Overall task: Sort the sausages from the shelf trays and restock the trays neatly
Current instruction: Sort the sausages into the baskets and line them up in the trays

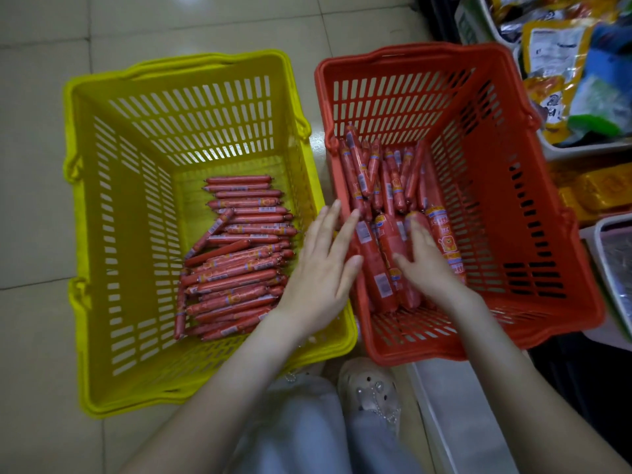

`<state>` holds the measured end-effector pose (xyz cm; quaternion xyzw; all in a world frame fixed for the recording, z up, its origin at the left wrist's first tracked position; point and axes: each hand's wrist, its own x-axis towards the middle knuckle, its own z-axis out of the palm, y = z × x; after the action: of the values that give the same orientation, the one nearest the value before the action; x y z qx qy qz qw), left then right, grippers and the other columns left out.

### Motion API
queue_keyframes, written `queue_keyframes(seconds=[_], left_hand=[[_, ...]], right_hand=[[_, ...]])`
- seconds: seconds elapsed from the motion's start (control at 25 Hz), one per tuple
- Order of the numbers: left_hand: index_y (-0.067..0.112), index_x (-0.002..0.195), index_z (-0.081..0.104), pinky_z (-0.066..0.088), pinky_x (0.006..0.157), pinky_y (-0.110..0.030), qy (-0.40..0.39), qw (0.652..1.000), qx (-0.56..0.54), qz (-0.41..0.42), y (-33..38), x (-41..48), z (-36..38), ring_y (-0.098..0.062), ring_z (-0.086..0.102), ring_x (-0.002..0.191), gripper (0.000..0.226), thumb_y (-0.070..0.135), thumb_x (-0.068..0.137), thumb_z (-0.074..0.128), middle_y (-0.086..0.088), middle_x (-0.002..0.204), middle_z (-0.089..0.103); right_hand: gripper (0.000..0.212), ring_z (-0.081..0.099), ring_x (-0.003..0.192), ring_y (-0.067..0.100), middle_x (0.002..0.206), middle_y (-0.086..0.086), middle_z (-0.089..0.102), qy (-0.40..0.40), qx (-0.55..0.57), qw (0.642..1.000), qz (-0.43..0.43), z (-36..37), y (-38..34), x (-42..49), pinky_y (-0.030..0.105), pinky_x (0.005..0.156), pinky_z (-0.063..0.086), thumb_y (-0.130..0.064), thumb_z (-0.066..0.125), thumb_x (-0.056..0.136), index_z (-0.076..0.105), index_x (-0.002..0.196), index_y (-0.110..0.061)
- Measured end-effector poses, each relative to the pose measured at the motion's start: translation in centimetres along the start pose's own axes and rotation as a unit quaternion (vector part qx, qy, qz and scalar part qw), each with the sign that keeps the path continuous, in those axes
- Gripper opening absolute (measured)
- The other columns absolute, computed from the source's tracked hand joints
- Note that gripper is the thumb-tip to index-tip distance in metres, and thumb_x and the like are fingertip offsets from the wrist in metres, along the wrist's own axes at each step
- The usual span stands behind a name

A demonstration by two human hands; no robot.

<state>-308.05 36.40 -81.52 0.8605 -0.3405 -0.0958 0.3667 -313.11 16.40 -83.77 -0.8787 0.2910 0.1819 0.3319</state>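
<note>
Now right grip (427, 265) flat on thick sausages (378, 282); left grip (318, 271) beside.

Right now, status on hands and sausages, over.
Left hand open, over red basket rim. Right hand open, on fat sausages. Thin sausages piled in yellow basket. Nothing in the way.
</note>
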Motion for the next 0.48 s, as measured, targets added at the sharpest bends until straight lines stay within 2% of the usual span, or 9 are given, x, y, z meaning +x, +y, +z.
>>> queue_keyframes(seconds=[0.08, 0.12, 0.16, 0.24, 0.28, 0.32, 0.4, 0.48], left_hand=[[0.019, 0.152, 0.016, 0.004, 0.12, -0.04, 0.023, 0.998, 0.022, -0.048, -2.7, -1.6, -0.9, -0.022, 0.003, 0.148, 0.056, 0.037, 0.1, 0.029, -0.012, 0.159, 0.01], [0.018, 0.152, 0.015, 0.005, 0.119, -0.045, 0.023, 0.992, 0.076, -0.093, -4.5, -2.4, -1.3, -0.025, 0.003, 0.147, 0.059, 0.035, 0.098, 0.032, -0.013, 0.159, 0.009], [0.017, 0.153, 0.01, 0.005, 0.118, -0.05, -0.017, 0.978, 0.145, -0.147, -6.5, -3.3, -1.8, -0.028, 0.002, 0.147, 0.065, 0.032, 0.096, 0.036, -0.014, 0.16, 0.006], [0.016, 0.153, -0.005, 0.003, 0.116, -0.054, -0.18, 0.918, 0.262, -0.238, -9.7, -5.0, -2.9, -0.03, -0.002, 0.147, 0.08, 0.032, 0.093, 0.046, -0.016, 0.16, -0.001], [0.015, 0.152, -0.007, 0.004, 0.116, -0.054, -0.25, 0.886, 0.297, -0.253, -10.8, -5.5, -3.2, -0.029, 0.001, 0.147, 0.084, 0.034, 0.093, 0.049, -0.016, 0.159, 0.001], [0.012, 0.152, -0.003, 0.01, 0.116, -0.052, -0.287, 0.867, 0.327, -0.245, -11.7, -5.7, -3.4, -0.03, 0.01, 0.146, 0.084, 0.036, 0.092, 0.051, -0.017, 0.156, 0.01], [0.009, 0.148, 0.017, 0.03, 0.111, -0.044, -0.289, 0.856, 0.38, -0.2, -12.8, -4.9, -3.5, -0.03, 0.033, 0.134, 0.081, 0.037, 0.086, 0.062, -0.014, 0.143, 0.031], [0.01, 0.139, 0.029, 0.037, 0.103, -0.04, -0.299, 0.85, 0.392, -0.184, -13.4, -3.8, -3.7, -0.03, 0.041, 0.125, 0.083, 0.041, 0.076, 0.073, -0.011, 0.135, 0.04]], right_hand=[[0.063, 0.022, 0.143, 0.028, 0.154, 0.018, 0.025, 0.169, 0.037, 0.978, -0.117, 0.0, -4.3, -2.3, 0.024, 0.114, 0.01, -0.017, 0.051, 0.096, 0.021, 0.148, 0.0], [0.061, 0.026, 0.141, 0.028, 0.151, 0.019, 0.03, 0.215, 0.041, 0.957, -0.189, 0.5, -6.9, -3.9, 0.026, 0.114, 0.012, -0.019, 0.049, 0.095, 0.024, 0.147, 0.002], [0.064, 0.025, 0.141, 0.027, 0.152, 0.017, 0.03, 0.22, 0.021, 0.941, -0.255, 1.3, -9.4, -5.7, 0.03, 0.116, 0.012, -0.023, 0.046, 0.094, 0.022, 0.148, 0.001], [0.08, 0.016, 0.144, 0.024, 0.156, 0.011, 0.023, 0.173, -0.083, 0.919, -0.344, 4.6, -12.6, -7.8, 0.038, 0.118, 0.009, -0.029, 0.051, 0.087, 0.009, 0.152, -0.01], [0.092, 0.015, 0.145, 0.025, 0.157, 0.01, 0.021, 0.158, -0.148, 0.91, -0.353, 6.6, -13.3, -7.8, 0.041, 0.118, 0.009, -0.028, 0.058, 0.081, 0.003, 0.153, -0.015], [0.103, 0.017, 0.145, 0.026, 0.157, 0.01, 0.021, 0.149, -0.207, 0.902, -0.348, 8.5, -13.8, -7.5, 0.044, 0.118, 0.011, -0.026, 0.066, 0.074, 0.001, 0.153, -0.017], [0.107, 0.025, 0.143, 0.03, 0.156, 0.009, 0.026, 0.128, -0.295, 0.892, -0.318, 11.2, -13.7, -6.0, 0.048, 0.114, 0.02, -0.022, 0.071, 0.066, 0.008, 0.153, -0.017], [0.09, 0.033, 0.14, 0.029, 0.153, 0.008, 0.032, 0.123, -0.348, 0.881, -0.295, 12.5, -13.4, -4.8, 0.047, 0.111, 0.028, -0.02, 0.057, 0.071, 0.017, 0.151, -0.018]])
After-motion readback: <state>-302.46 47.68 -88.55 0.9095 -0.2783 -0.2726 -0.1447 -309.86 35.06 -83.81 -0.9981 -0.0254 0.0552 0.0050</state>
